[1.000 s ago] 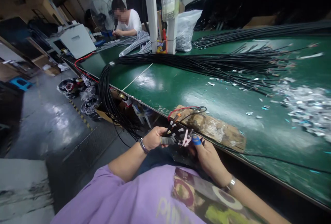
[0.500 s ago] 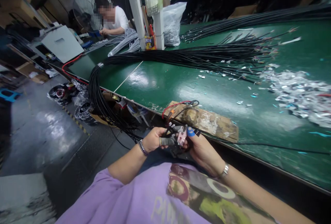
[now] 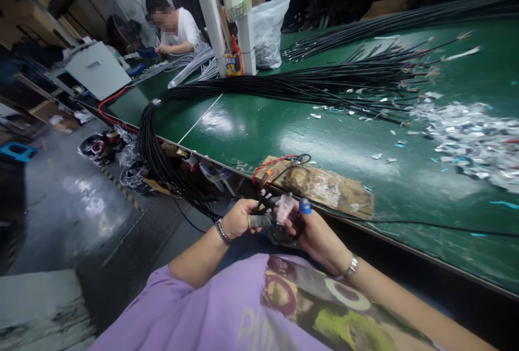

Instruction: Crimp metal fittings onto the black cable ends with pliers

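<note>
"Going rightward, what's first?"
"A black cable bundle point(image 3: 151, 143), ten o'clock from the left hand point(image 3: 238, 219), which grips a dark piece point(image 3: 264, 208) (too blurred to name)."
"And then?"
"A pale pink piece point(image 3: 285, 207) at the right hand point(image 3: 318, 234); whether gripped, I can't tell. At its two o'clock, a wooden board point(image 3: 324, 184)."

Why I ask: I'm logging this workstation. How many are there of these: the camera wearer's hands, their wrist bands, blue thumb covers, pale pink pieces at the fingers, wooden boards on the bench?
Hands: 2
Wrist bands: 2
Blue thumb cover: 1
Pale pink piece: 1
Wooden board: 1
Total: 7
</note>
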{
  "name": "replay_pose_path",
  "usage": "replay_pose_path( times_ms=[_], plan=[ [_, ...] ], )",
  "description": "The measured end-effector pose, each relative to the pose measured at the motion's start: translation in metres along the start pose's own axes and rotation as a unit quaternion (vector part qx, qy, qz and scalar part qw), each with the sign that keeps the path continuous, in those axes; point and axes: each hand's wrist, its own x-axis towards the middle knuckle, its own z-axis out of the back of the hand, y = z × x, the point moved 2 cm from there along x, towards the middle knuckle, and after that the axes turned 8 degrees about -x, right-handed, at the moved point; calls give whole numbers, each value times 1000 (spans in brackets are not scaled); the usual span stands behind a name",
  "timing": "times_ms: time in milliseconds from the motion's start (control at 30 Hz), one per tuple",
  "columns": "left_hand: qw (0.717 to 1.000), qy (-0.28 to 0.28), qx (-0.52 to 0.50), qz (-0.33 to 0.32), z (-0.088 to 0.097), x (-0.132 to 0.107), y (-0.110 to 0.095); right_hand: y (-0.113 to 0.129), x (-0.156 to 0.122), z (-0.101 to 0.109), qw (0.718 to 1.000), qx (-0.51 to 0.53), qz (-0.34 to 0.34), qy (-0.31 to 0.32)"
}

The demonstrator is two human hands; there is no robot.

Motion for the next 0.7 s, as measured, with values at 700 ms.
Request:
replay_pose_path(
  times_ms=[700],
  plan=[
    [986, -17, 148, -79, 8, -32, -25, 42, -39, 47, 950, -295, 24, 103]
  ],
)
